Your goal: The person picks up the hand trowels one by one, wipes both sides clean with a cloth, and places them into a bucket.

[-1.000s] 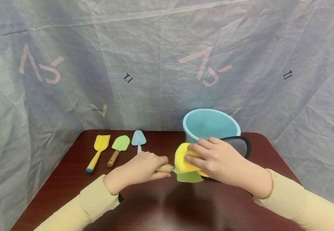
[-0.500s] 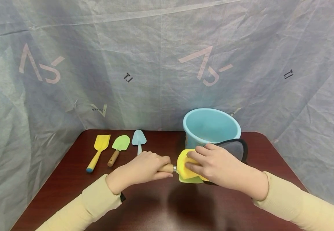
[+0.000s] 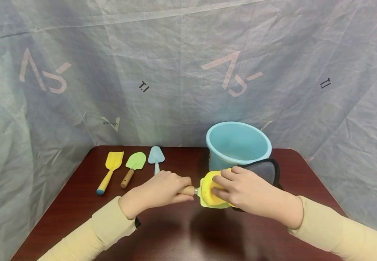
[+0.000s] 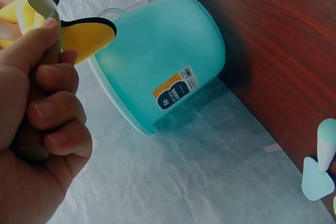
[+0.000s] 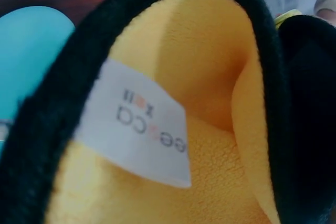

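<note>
My left hand (image 3: pixel 160 190) grips the wooden handle (image 3: pixel 187 190) of a green-bladed trowel (image 3: pixel 204 202), held crosswise over the table. The fingers curl right round that handle in the left wrist view. My right hand (image 3: pixel 248 188) holds a thick cloth (image 3: pixel 209 186), yellow on one side and dark grey on the other, with black edging. Its fingertips press the yellow side onto the trowel's blade, hiding most of it. In the right wrist view the black-edged cloth (image 5: pixel 210 150) fills most of the picture, a white label (image 5: pixel 136 124) on it.
A light blue bucket (image 3: pixel 214 156) stands behind the right hand. Three more tools lie at the back left: a yellow shovel (image 3: pixel 111 166), a green trowel (image 3: pixel 136 161) with a wooden handle and a light blue trowel (image 3: pixel 156 156). Grey sheeting (image 3: pixel 175 72) hangs around the dark red table (image 3: pixel 162 232).
My right hand has slid the cloth slightly towards me over the blade, and its grey flap has dropped a little. The left hand stays nearly still, gripping the trowel.
</note>
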`<state>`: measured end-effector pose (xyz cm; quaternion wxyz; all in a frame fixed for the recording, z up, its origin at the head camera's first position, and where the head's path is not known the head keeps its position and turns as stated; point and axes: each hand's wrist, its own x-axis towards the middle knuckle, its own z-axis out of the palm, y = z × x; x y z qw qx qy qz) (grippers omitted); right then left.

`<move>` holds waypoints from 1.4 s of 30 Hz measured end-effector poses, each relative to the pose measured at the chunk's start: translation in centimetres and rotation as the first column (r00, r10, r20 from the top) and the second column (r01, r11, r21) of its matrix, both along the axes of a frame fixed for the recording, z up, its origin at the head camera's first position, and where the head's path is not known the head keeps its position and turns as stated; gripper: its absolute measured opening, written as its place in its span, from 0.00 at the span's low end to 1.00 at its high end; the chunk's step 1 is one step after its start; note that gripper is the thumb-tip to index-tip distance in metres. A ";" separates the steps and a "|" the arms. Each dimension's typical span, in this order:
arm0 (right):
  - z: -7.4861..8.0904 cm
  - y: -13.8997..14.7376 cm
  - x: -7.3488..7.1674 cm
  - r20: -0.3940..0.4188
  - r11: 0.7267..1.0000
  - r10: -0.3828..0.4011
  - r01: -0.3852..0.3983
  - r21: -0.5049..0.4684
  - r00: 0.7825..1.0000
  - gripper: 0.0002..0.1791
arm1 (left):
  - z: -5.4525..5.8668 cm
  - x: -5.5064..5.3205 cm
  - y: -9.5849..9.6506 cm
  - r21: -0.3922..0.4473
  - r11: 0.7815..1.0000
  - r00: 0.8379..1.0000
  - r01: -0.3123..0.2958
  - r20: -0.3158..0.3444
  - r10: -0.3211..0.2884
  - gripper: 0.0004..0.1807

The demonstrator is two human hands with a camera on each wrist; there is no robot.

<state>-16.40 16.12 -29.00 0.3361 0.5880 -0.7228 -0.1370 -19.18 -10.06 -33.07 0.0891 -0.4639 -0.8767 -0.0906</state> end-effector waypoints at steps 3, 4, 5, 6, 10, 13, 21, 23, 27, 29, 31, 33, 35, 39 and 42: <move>-0.1 0.2 0.1 0.002 1.000 0.006 -0.006 -0.002 1.000 0.14 | -0.2 -0.1 -0.1 0.005 1.000 1.000 0.005 -0.004 -0.005 0.14; -0.1 0.3 0.1 0.001 1.000 0.007 -0.007 -0.003 1.000 0.14 | -0.3 -0.1 -0.2 0.006 1.000 1.000 0.006 -0.007 -0.006 0.14; -0.1 0.3 0.1 0.000 1.000 0.009 -0.009 -0.004 1.000 0.13 | -0.3 -0.2 -0.2 0.009 1.000 1.000 0.008 -0.009 -0.008 0.14; -0.1 0.4 0.1 -0.001 1.000 0.010 -0.010 -0.006 1.000 0.13 | -0.4 -0.2 -0.3 0.009 1.000 1.000 0.010 -0.012 -0.010 0.14; -0.2 0.6 0.1 -0.015 1.000 0.011 -0.011 -0.002 1.000 0.20 | -0.4 -0.3 -0.5 0.006 1.000 0.999 0.011 -0.031 -0.010 0.14; -0.2 0.8 0.1 -0.031 1.000 0.006 -0.005 0.017 1.000 0.18 | -0.5 -0.3 -0.6 -0.001 1.000 1.000 0.002 -0.031 -0.002 0.15; -0.3 1.4 0.2 -0.036 1.000 -0.003 0.004 0.030 0.999 0.16 | -0.7 -0.2 -1.2 -0.004 1.000 0.999 -0.011 -0.034 0.011 0.14; -0.4 1.7 0.3 -0.030 1.000 -0.004 0.004 0.027 1.000 0.18 | -0.7 -0.1 -1.4 -0.001 1.000 0.999 -0.009 -0.041 0.009 0.14; -0.4 2.1 0.3 -0.015 1.000 -0.005 0.005 0.016 1.000 0.20 | -0.8 -0.1 -1.7 -0.001 1.000 0.999 -0.015 -0.048 0.014 0.14; -0.5 2.3 0.3 -0.006 1.000 -0.006 0.006 0.008 1.000 0.22 | -0.9 -0.1 -1.9 -0.006 1.000 0.999 -0.020 -0.047 0.020 0.14; -0.5 2.4 0.3 -0.001 1.000 -0.007 0.007 0.000 1.000 0.24 | -0.8 -0.2 -2.1 -0.008 1.000 0.999 -0.022 -0.042 0.022 0.14; -0.6 2.6 0.4 0.008 1.000 -0.011 0.011 -0.003 1.000 0.24 | -0.8 -0.2 -2.3 -0.011 1.000 0.999 -0.023 -0.037 0.022 0.13; -0.6 2.8 0.4 0.013 1.000 -0.017 0.017 0.002 1.000 0.25 | -0.8 -0.2 -2.5 -0.012 1.000 0.999 -0.025 -0.032 0.025 0.13; -0.5 3.3 0.6 0.025 0.999 -0.032 0.032 0.009 0.999 0.26 | -0.7 -0.1 -3.0 -0.012 0.999 0.999 -0.032 -0.020 0.032 0.13; -0.5 3.5 0.7 0.028 0.999 -0.033 0.033 0.003 0.999 0.27 | -0.6 -0.1 -3.3 -0.011 0.999 0.999 -0.038 -0.017 0.038 0.13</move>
